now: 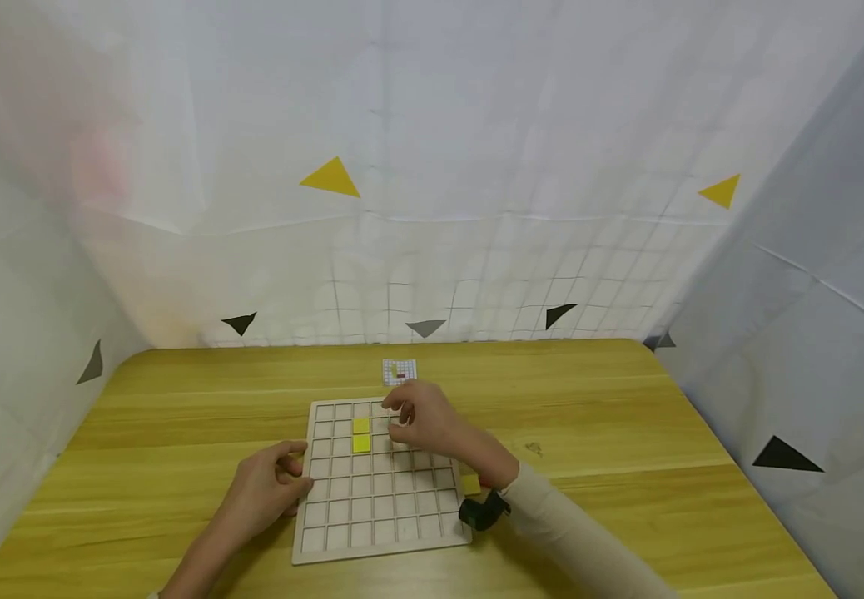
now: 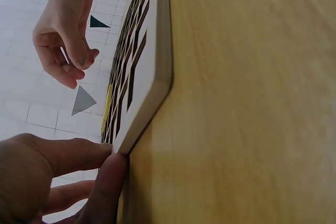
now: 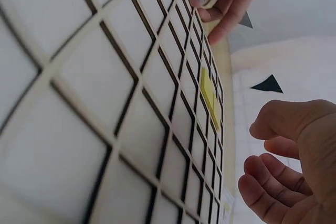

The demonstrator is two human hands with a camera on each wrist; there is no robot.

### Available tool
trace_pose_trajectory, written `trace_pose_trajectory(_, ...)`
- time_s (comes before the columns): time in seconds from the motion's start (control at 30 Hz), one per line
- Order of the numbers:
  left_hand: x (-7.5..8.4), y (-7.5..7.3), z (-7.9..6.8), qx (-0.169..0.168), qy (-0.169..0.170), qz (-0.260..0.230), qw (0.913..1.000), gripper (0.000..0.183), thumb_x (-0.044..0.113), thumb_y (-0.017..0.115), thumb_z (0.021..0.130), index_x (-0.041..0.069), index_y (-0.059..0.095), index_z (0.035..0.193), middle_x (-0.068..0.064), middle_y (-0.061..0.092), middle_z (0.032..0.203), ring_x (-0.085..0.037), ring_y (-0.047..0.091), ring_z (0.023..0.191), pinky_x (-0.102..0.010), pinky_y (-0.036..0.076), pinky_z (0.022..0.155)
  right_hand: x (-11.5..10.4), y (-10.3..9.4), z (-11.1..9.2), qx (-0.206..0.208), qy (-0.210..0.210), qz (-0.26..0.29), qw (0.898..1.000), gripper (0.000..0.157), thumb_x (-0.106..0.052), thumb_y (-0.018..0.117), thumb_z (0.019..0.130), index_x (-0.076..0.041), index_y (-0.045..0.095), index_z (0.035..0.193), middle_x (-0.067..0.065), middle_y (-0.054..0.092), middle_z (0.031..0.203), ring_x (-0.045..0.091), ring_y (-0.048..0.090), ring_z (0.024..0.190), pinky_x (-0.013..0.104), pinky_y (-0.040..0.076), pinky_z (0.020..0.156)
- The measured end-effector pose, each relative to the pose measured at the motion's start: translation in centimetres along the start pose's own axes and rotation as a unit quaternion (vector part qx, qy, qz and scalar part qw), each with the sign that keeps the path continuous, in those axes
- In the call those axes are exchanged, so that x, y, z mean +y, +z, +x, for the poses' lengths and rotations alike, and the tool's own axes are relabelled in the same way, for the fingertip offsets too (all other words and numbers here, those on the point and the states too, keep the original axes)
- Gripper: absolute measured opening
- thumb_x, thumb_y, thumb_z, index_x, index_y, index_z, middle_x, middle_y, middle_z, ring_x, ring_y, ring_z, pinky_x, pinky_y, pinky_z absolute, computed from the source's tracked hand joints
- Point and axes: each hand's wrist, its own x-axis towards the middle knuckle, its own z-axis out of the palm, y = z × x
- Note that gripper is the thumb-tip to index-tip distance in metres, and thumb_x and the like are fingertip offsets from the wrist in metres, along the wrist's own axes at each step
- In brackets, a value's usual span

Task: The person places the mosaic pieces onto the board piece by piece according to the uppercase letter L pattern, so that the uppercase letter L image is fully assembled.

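A pale wooden grid board (image 1: 383, 507) lies on the table, with two yellow square tiles (image 1: 360, 443) in neighbouring cells of one column. My left hand (image 1: 263, 487) is at the board's left edge; in the left wrist view its thumb and a finger pinch the board's rim (image 2: 140, 124). Over the far right part of the board hovers my right hand (image 1: 424, 416), its fingers loosely bent. The right wrist view shows a gap between that hand's thumb and fingers (image 3: 270, 182), with nothing held there.
A small printed card (image 1: 399, 372) with a coloured grid lies beyond the board. Beside the board's right edge is another yellow tile (image 1: 471, 484), with a bit of red by the right wrist. White sheets (image 1: 432, 125) with triangles surround the wooden table (image 1: 589, 433).
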Motion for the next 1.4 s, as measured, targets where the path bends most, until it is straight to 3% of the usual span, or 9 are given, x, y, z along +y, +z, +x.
trace_pose_trajectory(0.67, 0.2, 0.0, 0.1, -0.001, -0.008, 0.002, 1.0, 0.054, -0.004, 0.077, 0.08, -0.003, 0.06, 0.131, -0.009, 0.061, 0.092, -0.018, 0.064, 0.071, -0.03, 0.058, 0.05, 1.9, -4.4, -2.7, 0.028, 0.052, -0.018, 0.998, 0.024, -0.003, 0.076, 0.084, 0.0, 0.071, 0.107, 0.017, 0.064, 0.103, 0.023, 0.063, 0.078, 0.025, 0.056, 0.063)
trace_pose_trajectory(1.03, 0.0, 0.0, 0.1, -0.003, -0.006, 0.005, 1.0, 0.054, -0.002, 0.078, 0.081, -0.003, 0.06, 0.132, -0.009, 0.061, 0.093, -0.018, 0.065, 0.072, -0.03, 0.058, 0.051, 3.3, -5.6, -4.3, 0.053, 0.06, -0.027, 0.996, 0.025, 0.0, 0.077, 0.081, 0.003, 0.072, 0.106, 0.014, 0.064, 0.099, 0.027, 0.064, 0.078, 0.026, 0.056, 0.063)
trace_pose_trajectory(1.4, 0.1, -0.1, 0.0, -0.005, -0.003, 0.01, 0.9999, 0.054, -0.001, 0.077, 0.082, -0.003, 0.06, 0.132, -0.009, 0.062, 0.094, -0.018, 0.064, 0.068, -0.03, 0.057, 0.05, 3.9, -6.4, -6.0, 0.06, 0.081, -0.035, 0.994, 0.026, -0.005, 0.08, 0.083, 0.001, 0.071, 0.106, 0.016, 0.064, 0.1, 0.022, 0.063, 0.078, 0.025, 0.056, 0.063)
